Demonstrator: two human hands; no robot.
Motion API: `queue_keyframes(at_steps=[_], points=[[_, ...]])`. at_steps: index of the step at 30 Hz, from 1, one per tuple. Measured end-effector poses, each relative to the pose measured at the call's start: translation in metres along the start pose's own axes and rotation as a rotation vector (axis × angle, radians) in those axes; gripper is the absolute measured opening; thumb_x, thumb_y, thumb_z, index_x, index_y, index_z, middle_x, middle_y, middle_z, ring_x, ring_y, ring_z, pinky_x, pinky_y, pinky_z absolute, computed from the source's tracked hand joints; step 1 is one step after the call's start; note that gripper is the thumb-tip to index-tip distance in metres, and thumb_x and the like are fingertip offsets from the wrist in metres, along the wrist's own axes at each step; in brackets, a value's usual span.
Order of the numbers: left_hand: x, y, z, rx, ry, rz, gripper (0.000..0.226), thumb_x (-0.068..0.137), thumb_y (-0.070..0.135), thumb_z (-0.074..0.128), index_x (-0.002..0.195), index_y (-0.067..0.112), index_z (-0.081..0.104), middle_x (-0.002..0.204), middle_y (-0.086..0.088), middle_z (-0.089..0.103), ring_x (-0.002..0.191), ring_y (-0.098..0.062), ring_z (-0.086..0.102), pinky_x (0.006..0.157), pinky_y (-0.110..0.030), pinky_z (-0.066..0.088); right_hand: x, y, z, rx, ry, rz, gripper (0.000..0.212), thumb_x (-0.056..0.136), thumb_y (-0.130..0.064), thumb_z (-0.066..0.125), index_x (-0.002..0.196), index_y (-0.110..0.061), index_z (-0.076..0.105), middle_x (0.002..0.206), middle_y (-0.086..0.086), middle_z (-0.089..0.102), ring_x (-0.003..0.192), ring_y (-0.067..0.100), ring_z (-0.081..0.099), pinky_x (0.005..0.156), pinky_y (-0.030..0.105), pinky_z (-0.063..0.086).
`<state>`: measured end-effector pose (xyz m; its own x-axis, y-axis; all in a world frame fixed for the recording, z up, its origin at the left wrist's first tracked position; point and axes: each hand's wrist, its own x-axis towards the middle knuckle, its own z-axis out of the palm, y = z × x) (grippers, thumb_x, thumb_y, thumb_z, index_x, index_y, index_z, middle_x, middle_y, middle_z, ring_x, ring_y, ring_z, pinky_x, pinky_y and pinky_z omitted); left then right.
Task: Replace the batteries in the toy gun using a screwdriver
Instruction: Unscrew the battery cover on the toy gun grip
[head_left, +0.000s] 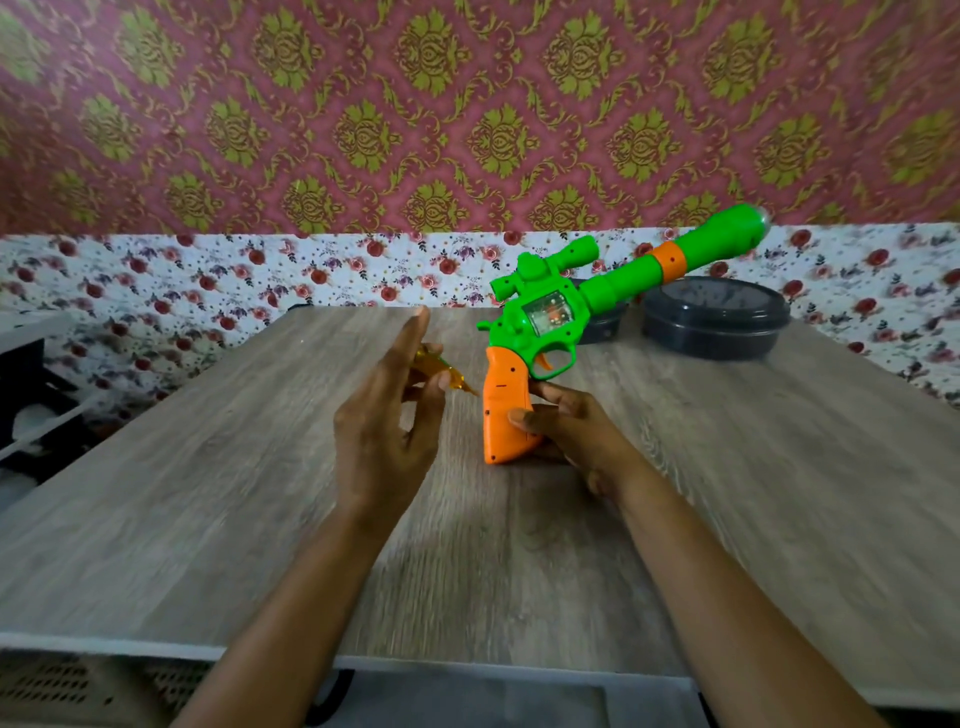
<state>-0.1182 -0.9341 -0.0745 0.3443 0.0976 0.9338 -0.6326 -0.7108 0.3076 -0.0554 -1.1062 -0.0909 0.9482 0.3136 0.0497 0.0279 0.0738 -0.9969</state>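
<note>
Right hand (566, 431) grips toy gun (550, 317), left hand (384, 426) screwdriver (441, 370).

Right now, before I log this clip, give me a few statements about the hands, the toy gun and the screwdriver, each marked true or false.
1. The right hand grips the toy gun by its orange grip. True.
2. The toy gun lies flat on the table. False: it is held up, with the barrel slanting up and to the right.
3. The left hand holds an amber screwdriver. True.
4. The screwdriver's tip is seated in a screw on the grip. False: it is clear of the grip, off to its left.
5. Dark round containers sit on the table behind the gun. True.
</note>
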Motion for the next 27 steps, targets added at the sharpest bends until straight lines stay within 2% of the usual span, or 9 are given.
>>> queue_keyframes(at_steps=[4,8,13,17,23,27], points=[[-0.0021,0.0001,0.0005,0.018,-0.013,-0.009,0.05,0.09,0.02,0.056,0.136,0.018,0.037,0.104,0.003,0.064,0.09,0.001,0.058,0.079,-0.006,0.045,0.0002,0.0001,-0.0017,-0.022,-0.011,0.0,0.044,0.086,-0.005,0.06,0.128,-0.015,0.053,0.106,0.012,0.066,0.087,0.019,0.066,0.073,0.033,0.057],[-0.0018,0.0027,-0.0007,-0.034,0.012,-0.058,0.051,0.089,0.022,0.057,0.135,0.02,0.034,0.099,-0.001,0.067,0.088,-0.008,0.063,0.076,-0.018,0.053,0.0011,0.0009,-0.0013,-0.046,-0.012,0.002,0.046,0.086,-0.006,0.06,0.13,-0.014,0.052,0.107,0.011,0.066,0.087,0.016,0.066,0.075,0.031,0.056],[-0.0039,0.0023,0.0012,0.028,-0.033,0.011,0.041,0.088,0.021,0.06,0.126,0.019,0.043,0.092,-0.008,0.07,0.089,-0.002,0.059,0.078,-0.003,0.045,-0.0001,0.0007,-0.002,-0.053,-0.014,-0.005,0.047,0.086,-0.006,0.06,0.131,-0.013,0.051,0.11,0.012,0.065,0.092,0.019,0.065,0.08,0.036,0.055],[-0.0038,0.004,0.001,0.021,-0.028,0.016,0.041,0.088,0.022,0.058,0.126,0.019,0.043,0.092,-0.007,0.07,0.09,-0.008,0.061,0.078,-0.004,0.045,0.0003,0.0007,-0.0019,-0.058,-0.014,-0.007,0.047,0.087,-0.006,0.059,0.132,-0.013,0.05,0.109,0.011,0.065,0.091,0.019,0.065,0.081,0.035,0.054],[-0.0033,0.0042,0.0006,0.003,-0.033,0.015,0.04,0.089,0.021,0.058,0.126,0.02,0.043,0.093,-0.007,0.07,0.087,-0.007,0.062,0.078,-0.007,0.047,0.002,0.0025,-0.0024,-0.059,0.003,0.007,0.047,0.087,-0.006,0.059,0.133,-0.01,0.05,0.117,0.017,0.064,0.108,0.031,0.062,0.091,0.047,0.051],[-0.0035,0.003,0.001,0.021,-0.022,0.034,0.04,0.089,0.02,0.059,0.126,0.019,0.043,0.093,-0.007,0.07,0.087,-0.008,0.061,0.077,-0.009,0.047,0.0021,0.0025,-0.0027,-0.058,-0.011,0.006,0.046,0.087,-0.007,0.059,0.132,-0.011,0.051,0.113,0.015,0.065,0.103,0.028,0.063,0.094,0.048,0.05]])
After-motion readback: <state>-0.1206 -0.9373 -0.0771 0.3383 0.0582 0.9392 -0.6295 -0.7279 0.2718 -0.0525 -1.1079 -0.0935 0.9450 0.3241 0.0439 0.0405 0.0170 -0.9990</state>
